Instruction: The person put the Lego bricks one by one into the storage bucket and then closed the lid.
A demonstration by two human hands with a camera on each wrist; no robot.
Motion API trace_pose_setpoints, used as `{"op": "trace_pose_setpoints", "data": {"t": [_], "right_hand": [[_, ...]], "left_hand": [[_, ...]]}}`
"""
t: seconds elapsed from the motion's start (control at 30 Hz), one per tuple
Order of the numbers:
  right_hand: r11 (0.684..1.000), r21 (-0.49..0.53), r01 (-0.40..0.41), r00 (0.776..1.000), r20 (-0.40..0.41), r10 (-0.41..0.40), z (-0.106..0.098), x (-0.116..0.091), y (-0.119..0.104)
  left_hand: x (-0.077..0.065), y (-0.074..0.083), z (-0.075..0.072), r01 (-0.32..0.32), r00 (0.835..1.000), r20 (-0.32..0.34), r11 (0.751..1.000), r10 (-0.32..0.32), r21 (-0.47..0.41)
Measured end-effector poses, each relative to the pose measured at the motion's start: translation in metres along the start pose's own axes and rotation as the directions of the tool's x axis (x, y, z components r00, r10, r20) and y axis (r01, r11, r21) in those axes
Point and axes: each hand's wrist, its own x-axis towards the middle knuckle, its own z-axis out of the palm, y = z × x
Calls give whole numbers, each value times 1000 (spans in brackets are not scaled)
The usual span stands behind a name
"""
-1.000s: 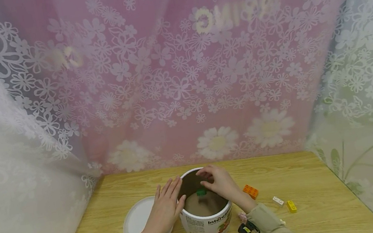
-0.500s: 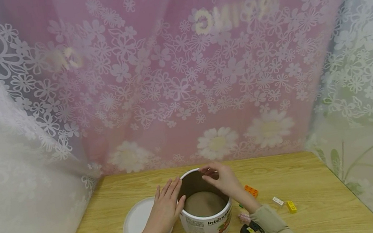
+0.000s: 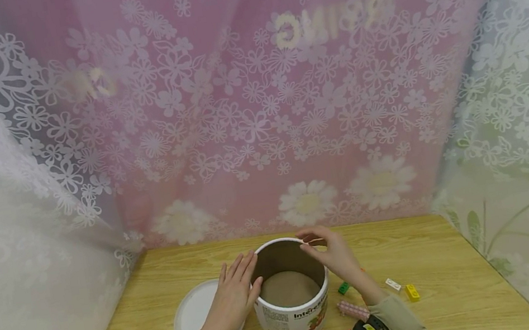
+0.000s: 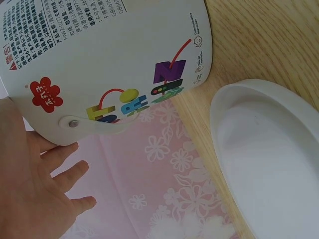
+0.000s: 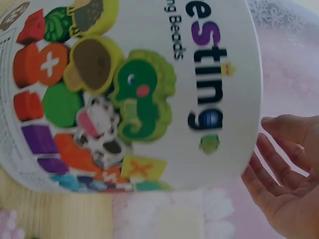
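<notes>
My left hand [image 3: 227, 300] lies with straight fingers on the left rim of the bucket [image 3: 292, 324], midway between the table's [image 3: 413, 245] side edges. My right hand [image 3: 337, 256], loosely bent and holding nothing, hangs at the right rim. Wood stretches behind to the far edge. Since earlier, my right hand has shifted rightward, uncovering a green brick [image 3: 344, 288].

lower centre, a white cylindrical tub [image 3: 278, 329] with multicoloured print, brown inside; lower left, a white round lid [image 3: 196, 310]; upper centre, a pink curtain [image 3: 228, 192] with white flowers; lower right, a yellow rectangular brick [image 3: 413, 293].
</notes>
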Motion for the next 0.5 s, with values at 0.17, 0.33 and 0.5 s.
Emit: {"op": "trace_pose_setpoints", "data": {"t": [0.17, 0.33, 0.5], "right_hand": [[1000, -14, 16, 999, -46, -16, -12, -8, 9], [999, -37, -27, 996, -84, 24, -28, -16, 19], [992, -107, -63, 991, -124, 50, -45, -29, 37]], "left_hand": [[0, 0, 0, 0, 1000, 3, 1000, 0, 1], [0, 0, 0, 0, 1000, 2, 1000, 0, 4], [0, -1, 0, -11, 1000, -8, 1000, 11, 0]]}}
